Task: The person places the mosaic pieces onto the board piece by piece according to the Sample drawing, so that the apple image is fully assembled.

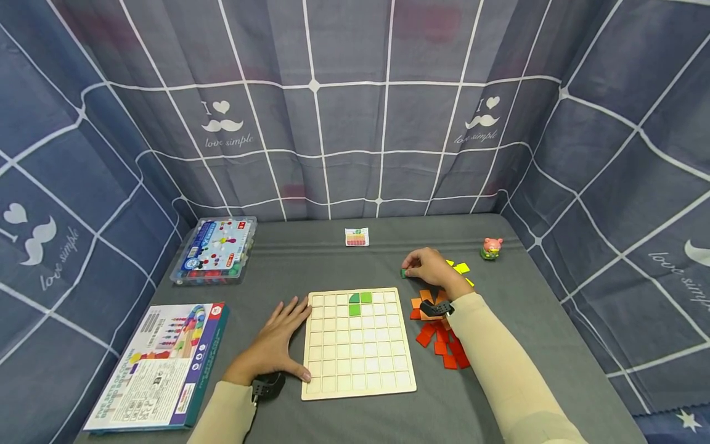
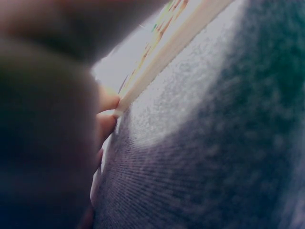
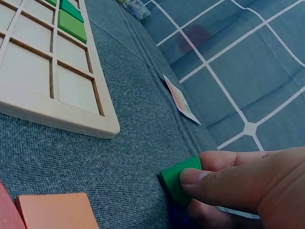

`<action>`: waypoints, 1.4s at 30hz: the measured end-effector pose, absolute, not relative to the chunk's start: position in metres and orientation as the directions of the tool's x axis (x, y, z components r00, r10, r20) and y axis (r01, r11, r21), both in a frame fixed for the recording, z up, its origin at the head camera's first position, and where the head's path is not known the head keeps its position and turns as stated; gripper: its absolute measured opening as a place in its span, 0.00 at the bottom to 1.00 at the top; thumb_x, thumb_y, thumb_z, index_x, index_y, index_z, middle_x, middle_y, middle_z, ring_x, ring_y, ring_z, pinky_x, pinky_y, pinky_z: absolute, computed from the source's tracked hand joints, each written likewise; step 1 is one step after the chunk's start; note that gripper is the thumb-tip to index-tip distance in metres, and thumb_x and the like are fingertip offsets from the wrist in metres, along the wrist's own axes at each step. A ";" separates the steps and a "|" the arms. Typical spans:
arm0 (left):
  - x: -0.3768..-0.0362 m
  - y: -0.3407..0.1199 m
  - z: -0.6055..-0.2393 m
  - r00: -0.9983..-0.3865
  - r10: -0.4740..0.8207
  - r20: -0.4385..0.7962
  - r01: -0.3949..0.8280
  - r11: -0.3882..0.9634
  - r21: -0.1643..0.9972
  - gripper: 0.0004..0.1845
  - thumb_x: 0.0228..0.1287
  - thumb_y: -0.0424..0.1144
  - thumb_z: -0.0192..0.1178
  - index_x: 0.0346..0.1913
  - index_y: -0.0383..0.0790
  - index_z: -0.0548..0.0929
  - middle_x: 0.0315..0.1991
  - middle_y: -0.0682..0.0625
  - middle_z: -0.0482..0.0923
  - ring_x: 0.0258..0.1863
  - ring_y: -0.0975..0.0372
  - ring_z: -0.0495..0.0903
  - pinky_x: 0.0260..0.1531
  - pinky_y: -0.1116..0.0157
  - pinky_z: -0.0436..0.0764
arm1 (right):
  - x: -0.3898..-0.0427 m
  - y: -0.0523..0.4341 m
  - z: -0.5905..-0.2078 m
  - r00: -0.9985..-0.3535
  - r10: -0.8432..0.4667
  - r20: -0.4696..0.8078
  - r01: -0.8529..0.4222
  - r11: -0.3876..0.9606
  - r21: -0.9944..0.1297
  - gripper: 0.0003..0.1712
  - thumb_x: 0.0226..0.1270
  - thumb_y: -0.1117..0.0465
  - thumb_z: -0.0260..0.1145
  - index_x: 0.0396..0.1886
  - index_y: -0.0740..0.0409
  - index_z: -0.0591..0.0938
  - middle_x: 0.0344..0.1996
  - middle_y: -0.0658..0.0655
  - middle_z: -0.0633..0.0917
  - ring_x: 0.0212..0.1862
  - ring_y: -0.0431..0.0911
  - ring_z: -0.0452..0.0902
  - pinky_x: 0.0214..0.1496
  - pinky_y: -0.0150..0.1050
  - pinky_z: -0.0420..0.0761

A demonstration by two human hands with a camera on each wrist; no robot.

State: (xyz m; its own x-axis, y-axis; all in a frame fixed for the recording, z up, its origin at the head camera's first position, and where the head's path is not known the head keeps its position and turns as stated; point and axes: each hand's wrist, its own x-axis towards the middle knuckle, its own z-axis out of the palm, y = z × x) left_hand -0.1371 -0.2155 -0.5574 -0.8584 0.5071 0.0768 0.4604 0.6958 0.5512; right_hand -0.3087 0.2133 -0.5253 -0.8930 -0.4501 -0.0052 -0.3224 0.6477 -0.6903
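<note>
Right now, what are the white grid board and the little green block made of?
The grid board looks like pale unpainted wood: matt, thick edge, darker brown grooves between cells. The green block, pinched by the right hand, seems painted wood or maybe plastic: smooth, flat colour, crisp edges. I can't tell which.

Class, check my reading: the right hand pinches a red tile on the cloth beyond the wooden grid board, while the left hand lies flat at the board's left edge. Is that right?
One thing is wrong: the tile in the right hand's grip is green, not red, as the right wrist view shows. The rest stands: it is pinched on the cloth beyond the wooden grid board, and the left hand lies flat at the board's left edge.
</note>
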 end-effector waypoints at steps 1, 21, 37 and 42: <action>-0.137 -0.215 -0.557 -0.859 0.507 0.077 0.460 0.695 0.553 0.81 0.23 0.77 0.82 0.83 0.37 0.61 0.84 0.42 0.49 0.82 0.44 0.43 0.77 0.39 0.39 | -0.309 0.213 -0.525 -0.894 -0.449 -0.004 -0.321 0.647 -0.692 0.03 0.70 0.65 0.76 0.40 0.56 0.90 0.35 0.47 0.87 0.39 0.45 0.82 0.46 0.46 0.82; -0.137 -0.217 -0.557 -0.854 0.512 0.094 0.475 0.691 0.545 0.81 0.23 0.77 0.82 0.83 0.36 0.61 0.84 0.41 0.51 0.82 0.42 0.44 0.77 0.38 0.40 | -0.287 0.187 -0.511 -0.868 -0.496 0.000 -0.326 0.571 -0.753 0.11 0.74 0.63 0.73 0.53 0.58 0.90 0.38 0.48 0.86 0.38 0.48 0.81 0.40 0.44 0.82; -0.139 -0.216 -0.558 -0.861 0.502 0.076 0.457 0.701 0.547 0.81 0.22 0.76 0.83 0.83 0.37 0.61 0.84 0.41 0.51 0.82 0.44 0.43 0.78 0.40 0.39 | -0.249 0.142 -0.520 -0.832 -0.550 -0.073 -0.180 0.393 -0.902 0.02 0.71 0.67 0.73 0.39 0.63 0.88 0.29 0.58 0.88 0.30 0.53 0.87 0.27 0.38 0.83; -0.139 -0.216 -0.558 -0.862 0.500 0.081 0.457 0.700 0.548 0.82 0.22 0.76 0.82 0.83 0.37 0.61 0.84 0.41 0.52 0.83 0.44 0.43 0.78 0.40 0.39 | -0.241 0.135 -0.521 -0.831 -0.549 -0.091 -0.159 0.391 -0.906 0.03 0.70 0.67 0.74 0.36 0.62 0.88 0.28 0.58 0.89 0.30 0.52 0.88 0.27 0.39 0.84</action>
